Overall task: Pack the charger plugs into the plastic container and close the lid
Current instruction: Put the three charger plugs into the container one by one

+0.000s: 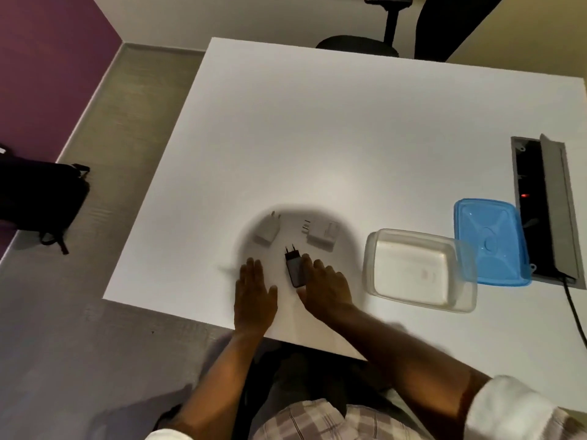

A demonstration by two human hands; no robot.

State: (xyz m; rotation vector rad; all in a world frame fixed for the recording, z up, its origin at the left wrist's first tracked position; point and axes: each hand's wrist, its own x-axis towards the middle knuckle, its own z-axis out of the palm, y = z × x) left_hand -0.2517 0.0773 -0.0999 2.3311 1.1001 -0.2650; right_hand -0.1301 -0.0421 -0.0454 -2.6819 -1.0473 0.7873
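Three charger plugs lie near the front of the white table [317, 138]: a white plug [267, 230] at the left, a wider white plug [322, 234] to its right, and a black plug [294, 268] in front of them. My left hand [254, 292] lies flat on the table left of the black plug, fingers apart. My right hand [327, 285] rests against the black plug's right side, thumb near its rear end, fingers not closed round it. The clear plastic container [419, 269] stands open and empty to the right. Its blue lid [490, 241] lies behind it.
A cable slot [540, 204] with an open grey flap and a red light is set into the table at the right, and a black cable [575, 309] runs from it. A black office chair [359, 44] stands beyond the far edge. A dark bag [41, 198] sits on the floor left.
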